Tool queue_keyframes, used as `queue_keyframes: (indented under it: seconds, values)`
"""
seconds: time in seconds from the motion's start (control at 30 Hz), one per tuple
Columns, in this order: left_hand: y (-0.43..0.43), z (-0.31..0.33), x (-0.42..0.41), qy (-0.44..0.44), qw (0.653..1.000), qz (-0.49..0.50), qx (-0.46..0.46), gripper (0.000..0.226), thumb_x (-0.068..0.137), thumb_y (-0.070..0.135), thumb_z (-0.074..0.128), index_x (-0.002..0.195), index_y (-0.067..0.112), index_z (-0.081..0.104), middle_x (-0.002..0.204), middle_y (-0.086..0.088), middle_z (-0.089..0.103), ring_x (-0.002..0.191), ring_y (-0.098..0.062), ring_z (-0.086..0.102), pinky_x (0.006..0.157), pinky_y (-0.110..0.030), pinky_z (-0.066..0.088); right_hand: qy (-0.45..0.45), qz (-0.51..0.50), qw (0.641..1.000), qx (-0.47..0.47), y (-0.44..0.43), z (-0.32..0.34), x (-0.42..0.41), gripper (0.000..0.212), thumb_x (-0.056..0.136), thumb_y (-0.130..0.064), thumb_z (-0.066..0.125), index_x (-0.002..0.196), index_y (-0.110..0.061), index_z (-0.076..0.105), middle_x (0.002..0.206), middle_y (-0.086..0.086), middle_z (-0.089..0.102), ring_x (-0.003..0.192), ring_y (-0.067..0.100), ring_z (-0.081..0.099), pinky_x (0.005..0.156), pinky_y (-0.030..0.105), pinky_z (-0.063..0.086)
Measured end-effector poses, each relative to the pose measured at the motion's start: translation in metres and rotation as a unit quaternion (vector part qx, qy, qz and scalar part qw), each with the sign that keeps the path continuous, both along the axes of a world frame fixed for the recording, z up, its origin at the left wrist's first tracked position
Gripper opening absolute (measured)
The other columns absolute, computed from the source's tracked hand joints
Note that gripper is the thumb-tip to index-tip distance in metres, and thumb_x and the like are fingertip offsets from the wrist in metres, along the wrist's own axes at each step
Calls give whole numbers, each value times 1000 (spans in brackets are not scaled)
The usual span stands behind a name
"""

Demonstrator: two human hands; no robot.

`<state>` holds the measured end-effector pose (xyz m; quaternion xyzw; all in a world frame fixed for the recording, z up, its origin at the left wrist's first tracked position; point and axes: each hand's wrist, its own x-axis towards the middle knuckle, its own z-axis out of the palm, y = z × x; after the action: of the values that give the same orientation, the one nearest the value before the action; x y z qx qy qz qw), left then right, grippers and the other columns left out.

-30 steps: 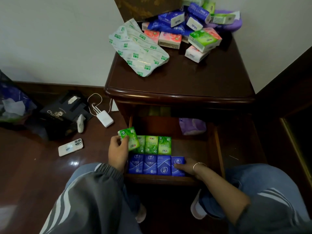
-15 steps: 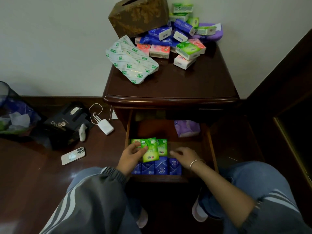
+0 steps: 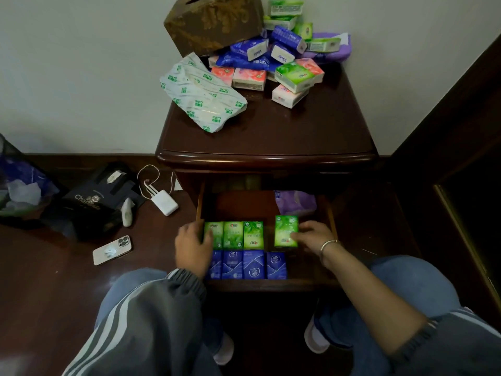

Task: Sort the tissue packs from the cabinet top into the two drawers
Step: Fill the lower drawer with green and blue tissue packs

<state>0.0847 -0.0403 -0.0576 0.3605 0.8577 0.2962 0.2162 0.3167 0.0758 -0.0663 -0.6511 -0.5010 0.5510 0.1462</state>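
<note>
Alignment counts: the right hand [image 3: 311, 237], fingers pinching the loose green plastic tissue pack [image 3: 284, 229] in the open dark wooden drawer [image 3: 244, 204], should slide it left against the row of green packs [image 3: 233, 234] braced by the left hand [image 3: 193, 246], whose fingers blur beyond reading.

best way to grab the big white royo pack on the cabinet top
Grip the ROYO pack across its narrow width near the front end, from above: it lies flat and diagonal, long sides clear there, far end by the brown box.
</note>
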Motion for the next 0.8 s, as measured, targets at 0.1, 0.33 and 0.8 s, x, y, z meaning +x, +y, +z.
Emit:
queue_keyframes:
  seconds: [0.1,0.33,0.8]
  values:
    - [-3,-14,-16,-49,995,57,-65,42,94,20,53,131,2,50,134,-23,48,124,-38,46,100,-41,36,-85,3,996,30,10,-28,-4,34,76,-7,73,108,-4,65,108,18,68,90,27,63,71,29,49]
    - [2,-29,-7,-118,989,64,-56,24,96,25,48,108,5,54,110,-19,60,97,-34,58,75,-30,36,-140,179,972,51,11,-68,-33,35,82,-17,69,113,-5,61,115,17,66,105,31,62,91,37,48]
    - [7,-19,-11,-125,986,98,-51,31,97,27,47,118,7,57,119,-16,62,107,-31,57,80,-29,36,-138,285,936,156,2,23,-7,36,89,-28,60,122,-15,60,127,5,56,117,20,53,95,23,37]
